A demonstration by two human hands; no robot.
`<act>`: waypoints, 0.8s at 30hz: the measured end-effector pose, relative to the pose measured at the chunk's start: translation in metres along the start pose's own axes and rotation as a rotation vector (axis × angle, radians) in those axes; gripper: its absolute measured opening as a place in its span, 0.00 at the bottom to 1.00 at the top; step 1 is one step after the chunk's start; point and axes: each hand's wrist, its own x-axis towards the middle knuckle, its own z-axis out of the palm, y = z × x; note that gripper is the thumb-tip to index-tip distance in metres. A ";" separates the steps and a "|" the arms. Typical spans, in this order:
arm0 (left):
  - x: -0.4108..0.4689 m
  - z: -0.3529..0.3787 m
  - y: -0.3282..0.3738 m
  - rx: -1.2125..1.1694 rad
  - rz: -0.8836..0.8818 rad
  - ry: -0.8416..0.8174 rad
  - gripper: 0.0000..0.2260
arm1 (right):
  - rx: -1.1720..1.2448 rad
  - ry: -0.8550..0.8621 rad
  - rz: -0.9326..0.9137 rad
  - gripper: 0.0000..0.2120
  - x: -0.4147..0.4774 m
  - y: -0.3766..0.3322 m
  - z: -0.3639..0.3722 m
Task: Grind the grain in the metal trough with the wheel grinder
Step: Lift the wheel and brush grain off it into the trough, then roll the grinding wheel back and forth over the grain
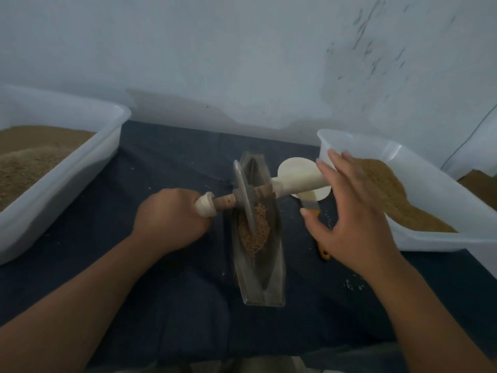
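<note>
Dark cloth-covered surface (166, 162): long metal trough (258, 275) at centre holding brown grain (259, 232); grey wheel grinder (243, 195) standing in it; left hand (172, 219) clenched round one handle (205, 207), right hand (352, 216) spread, fingers (326, 171) released.

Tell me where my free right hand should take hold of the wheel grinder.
Grip the pale wooden right handle, coming down from above with fingers curled over it. It juts sideways from the grey metal wheel, clear of the metal trough; the left hand grips the opposite handle.
</note>
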 end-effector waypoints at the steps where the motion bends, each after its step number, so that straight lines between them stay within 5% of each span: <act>1: 0.000 -0.001 0.001 0.020 0.011 0.001 0.14 | -0.051 -0.045 -0.047 0.39 0.009 -0.003 0.000; 5: -0.001 0.002 -0.002 0.094 0.077 0.053 0.14 | -0.254 -0.361 -0.104 0.41 0.036 -0.008 0.005; 8: 0.002 0.004 -0.002 0.228 0.186 0.087 0.17 | -0.326 -0.403 -0.049 0.35 0.037 -0.008 0.010; 11: 0.001 0.002 0.003 0.298 0.243 0.126 0.18 | -0.416 -0.440 -0.002 0.10 0.037 -0.005 0.015; 18: -0.002 -0.006 0.010 0.331 0.271 0.125 0.15 | -0.324 -0.527 0.104 0.15 0.029 0.002 0.025; 24: 0.017 -0.006 0.015 0.363 0.194 -0.039 0.09 | -0.364 -0.442 0.137 0.13 0.034 0.018 0.054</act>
